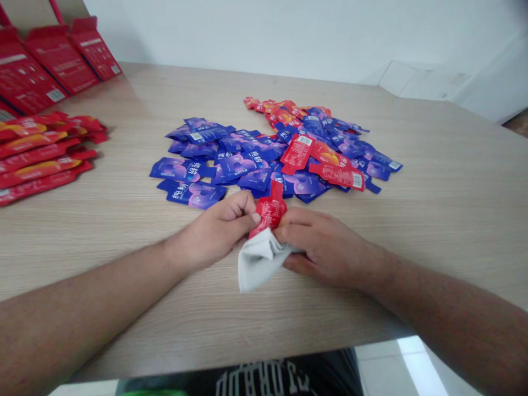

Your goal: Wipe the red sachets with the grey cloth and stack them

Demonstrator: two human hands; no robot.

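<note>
Between my two hands, above the near part of the table, is a red sachet (270,212) with a narrow tab pointing away from me. My left hand (231,223) pinches its left edge between thumb and fingers. A light grey ribbed cloth (262,261) is bunched in my right hand (319,242), against the sachet's lower right side; it hangs down toward me. The right fingertips are partly hidden by the cloth. Just beyond my hands lies a loose heap of blue sachets (239,165), with a few red sachets (336,168) on top at its right side.
More red sachets (284,113) lie at the back of the heap. Neat rows of red sachets (41,154) are at the left edge of the wooden table (173,346). Behind them stand open red boxes (61,60). A white wall (247,38) bounds the table's far side.
</note>
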